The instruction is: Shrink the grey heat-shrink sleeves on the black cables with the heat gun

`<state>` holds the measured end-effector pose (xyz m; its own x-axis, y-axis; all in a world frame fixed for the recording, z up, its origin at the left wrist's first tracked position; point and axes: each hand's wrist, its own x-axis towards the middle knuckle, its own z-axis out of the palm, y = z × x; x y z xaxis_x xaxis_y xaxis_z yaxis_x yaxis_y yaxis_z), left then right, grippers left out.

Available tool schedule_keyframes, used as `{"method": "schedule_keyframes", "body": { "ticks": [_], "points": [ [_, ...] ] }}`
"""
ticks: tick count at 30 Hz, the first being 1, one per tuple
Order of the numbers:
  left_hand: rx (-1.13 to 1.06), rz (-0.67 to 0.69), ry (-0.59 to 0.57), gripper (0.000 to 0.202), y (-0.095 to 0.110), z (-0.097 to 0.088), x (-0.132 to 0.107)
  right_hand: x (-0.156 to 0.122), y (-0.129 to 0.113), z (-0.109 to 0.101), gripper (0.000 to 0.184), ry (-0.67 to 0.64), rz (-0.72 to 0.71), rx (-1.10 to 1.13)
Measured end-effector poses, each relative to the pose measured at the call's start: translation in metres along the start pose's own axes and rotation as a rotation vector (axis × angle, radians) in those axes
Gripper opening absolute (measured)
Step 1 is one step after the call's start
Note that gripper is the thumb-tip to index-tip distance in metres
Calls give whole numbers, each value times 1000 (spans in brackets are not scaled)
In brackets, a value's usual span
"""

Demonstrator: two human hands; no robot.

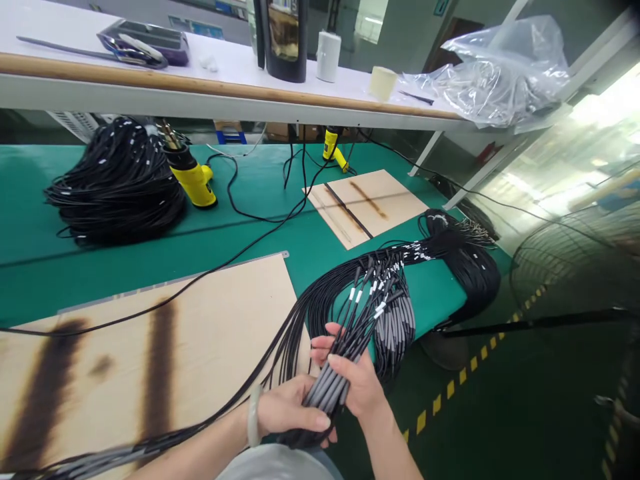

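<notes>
View: head camera, looking down over a green-matted workbench (240, 243).

Left hand: the left hand (285, 408) comes in from the left, jade bangle (255, 417) at the wrist, fingers curled closed under the grey-sleeved cable ends (325, 390).

Right hand: the right hand (357, 387) comes up from below, wrapped over the same ends, thumb across them and fingers closed behind.

Cables: the grey-sleeved cable ends are gripped between both hands, just above the lap. Their black leads fan out across a scorched plywood board (200, 333) and toward a heap of white-marked black cables (473, 267) at the bench edge.

Handling: a firm, even two-handed grip seems best, keeping the sleeves parallel so that the leads do not cross.

Bench: a large black cable coil (117, 183) lies beside a yellow heat gun (193, 183). A second yellow heat gun (333, 147) stands beyond a smaller scorched board (367, 203).
</notes>
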<state>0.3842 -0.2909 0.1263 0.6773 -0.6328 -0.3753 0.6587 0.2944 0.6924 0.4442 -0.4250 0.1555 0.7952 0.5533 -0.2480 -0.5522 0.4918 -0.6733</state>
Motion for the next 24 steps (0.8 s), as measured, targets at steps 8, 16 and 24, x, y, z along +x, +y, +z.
{"method": "schedule_keyframes", "body": {
  "ticks": [8, 16, 24],
  "points": [
    [112, 47, 17, 35, 8, 23, -6, -31, 2, 6, 58, -47, 75, -324],
    [56, 77, 109, 31, 6, 28, -13, -38, 9, 13, 54, 19, 30, -473],
    [-17, 159, 65, 30, 8, 26, -21, -42, 12, 9, 52, -87, -25, -433]
  ]
}}
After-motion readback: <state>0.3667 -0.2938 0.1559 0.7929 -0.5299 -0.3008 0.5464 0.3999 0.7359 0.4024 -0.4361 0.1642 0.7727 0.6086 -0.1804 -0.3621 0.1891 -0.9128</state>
